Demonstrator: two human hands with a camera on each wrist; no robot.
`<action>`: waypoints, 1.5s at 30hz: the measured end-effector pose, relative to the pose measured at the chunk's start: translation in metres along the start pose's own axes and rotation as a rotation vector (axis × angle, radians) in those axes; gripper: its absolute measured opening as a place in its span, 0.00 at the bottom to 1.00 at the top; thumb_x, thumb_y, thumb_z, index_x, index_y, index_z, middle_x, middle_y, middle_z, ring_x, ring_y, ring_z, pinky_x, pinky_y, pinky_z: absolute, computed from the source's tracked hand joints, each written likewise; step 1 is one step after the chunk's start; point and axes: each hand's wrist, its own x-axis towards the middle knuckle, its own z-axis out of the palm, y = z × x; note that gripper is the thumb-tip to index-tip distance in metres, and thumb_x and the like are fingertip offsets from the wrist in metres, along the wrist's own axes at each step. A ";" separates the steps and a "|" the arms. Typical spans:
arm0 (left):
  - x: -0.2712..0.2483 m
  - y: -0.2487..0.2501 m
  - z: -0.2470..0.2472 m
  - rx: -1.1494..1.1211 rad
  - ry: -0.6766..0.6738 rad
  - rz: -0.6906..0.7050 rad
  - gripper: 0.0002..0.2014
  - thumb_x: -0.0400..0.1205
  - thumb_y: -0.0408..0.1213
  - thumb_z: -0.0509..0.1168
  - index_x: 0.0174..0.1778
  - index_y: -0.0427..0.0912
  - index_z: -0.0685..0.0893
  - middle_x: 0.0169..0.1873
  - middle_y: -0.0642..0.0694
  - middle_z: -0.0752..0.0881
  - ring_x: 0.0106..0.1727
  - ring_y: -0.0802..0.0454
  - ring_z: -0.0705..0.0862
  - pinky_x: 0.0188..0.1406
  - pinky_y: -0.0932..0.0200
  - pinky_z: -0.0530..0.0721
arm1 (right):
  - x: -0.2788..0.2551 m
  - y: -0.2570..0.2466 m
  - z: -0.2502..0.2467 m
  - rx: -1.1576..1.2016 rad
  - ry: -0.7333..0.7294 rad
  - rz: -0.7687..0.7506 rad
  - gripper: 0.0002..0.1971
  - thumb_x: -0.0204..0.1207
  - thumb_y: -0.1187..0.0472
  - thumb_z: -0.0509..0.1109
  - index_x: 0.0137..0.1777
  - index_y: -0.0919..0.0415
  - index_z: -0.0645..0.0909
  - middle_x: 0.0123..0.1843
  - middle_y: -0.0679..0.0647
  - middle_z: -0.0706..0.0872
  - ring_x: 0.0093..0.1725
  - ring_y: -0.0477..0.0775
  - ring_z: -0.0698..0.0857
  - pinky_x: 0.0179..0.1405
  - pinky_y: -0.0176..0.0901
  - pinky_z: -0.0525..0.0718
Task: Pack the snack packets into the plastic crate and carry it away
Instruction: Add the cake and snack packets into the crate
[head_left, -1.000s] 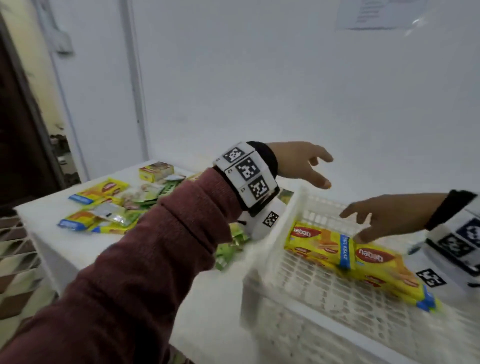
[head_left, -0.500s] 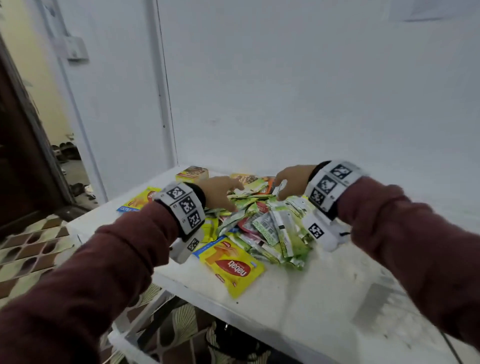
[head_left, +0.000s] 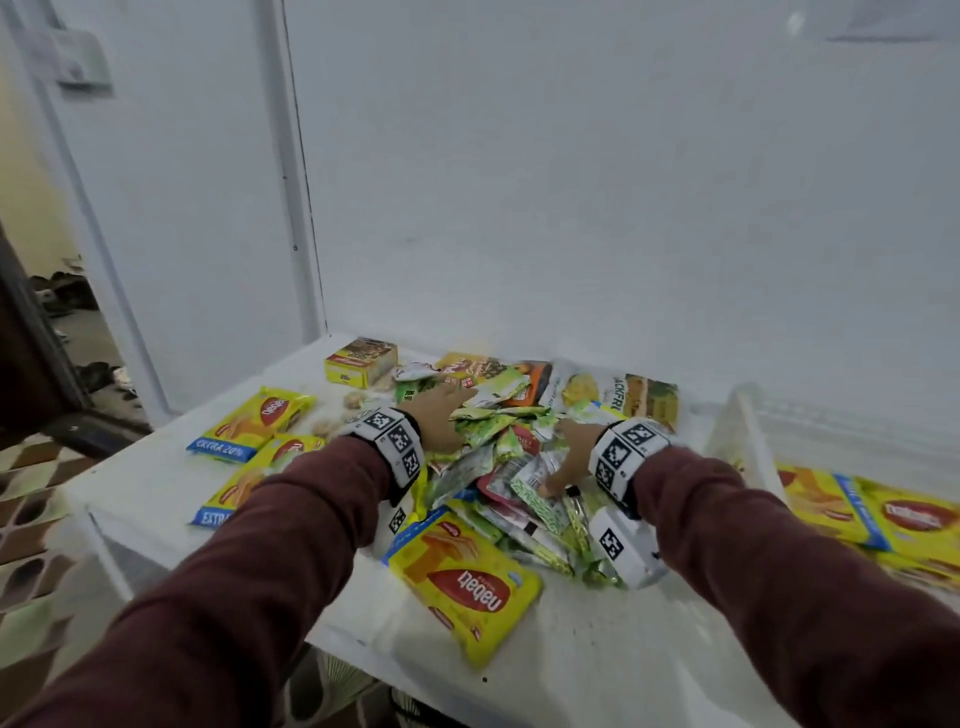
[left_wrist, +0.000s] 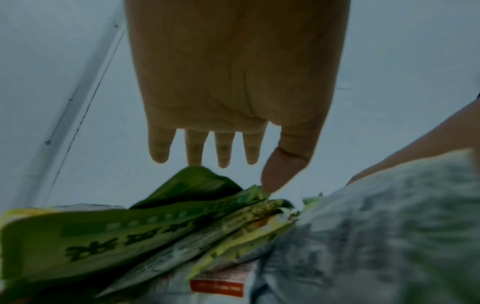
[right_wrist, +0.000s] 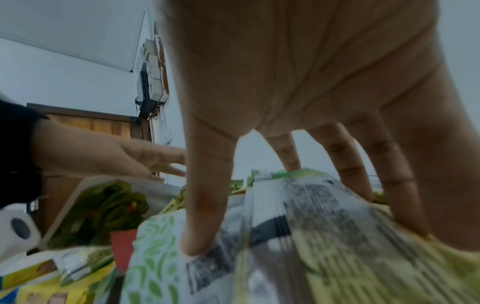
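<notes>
Nabati wafer packet (head_left: 465, 587) nearest on white table (head_left: 597, 670), unpacked. Beyond, heap of small green sachets (head_left: 498, 467) unpacked too; right hand (head_left: 563, 457), fingers spread, pressing its top; left hand (head_left: 441, 421) flat and spread over far side, gripping nothing. Plastic crate (head_left: 748, 441) far right, few yellow packets inside. Packing barely started, carrying pending.

Left hand (head_left: 439, 423) left space above plastic crate (head_left: 748, 441), came down onto heap of small snack packets (head_left: 498, 457), fingers straight. Right hand (head_left: 569, 457) withdrew from crate interior, spread fingertips (right_wrist: 200, 242) onto white-green packet (right_wrist: 155, 257) in heap. Head view swung from crate to table (head_left: 597, 660).
</notes>
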 end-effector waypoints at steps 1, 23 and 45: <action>0.006 -0.003 0.000 0.001 -0.060 -0.003 0.38 0.81 0.36 0.63 0.82 0.52 0.47 0.82 0.45 0.48 0.82 0.44 0.56 0.76 0.45 0.67 | 0.003 0.000 -0.002 0.014 -0.010 -0.014 0.48 0.64 0.43 0.77 0.78 0.60 0.58 0.77 0.59 0.69 0.72 0.61 0.73 0.69 0.55 0.74; 0.027 -0.039 -0.036 0.102 -0.282 0.036 0.32 0.80 0.46 0.65 0.77 0.40 0.60 0.78 0.41 0.62 0.76 0.44 0.66 0.71 0.54 0.66 | 0.031 0.003 -0.008 0.251 0.091 -0.008 0.30 0.71 0.62 0.73 0.73 0.62 0.67 0.51 0.56 0.79 0.34 0.49 0.74 0.24 0.32 0.67; 0.036 -0.022 -0.063 0.147 0.162 0.216 0.30 0.83 0.22 0.45 0.76 0.58 0.62 0.48 0.41 0.76 0.32 0.50 0.75 0.30 0.62 0.72 | 0.043 0.005 -0.041 0.569 0.367 -0.106 0.09 0.78 0.62 0.67 0.54 0.61 0.71 0.36 0.52 0.76 0.28 0.47 0.71 0.24 0.35 0.68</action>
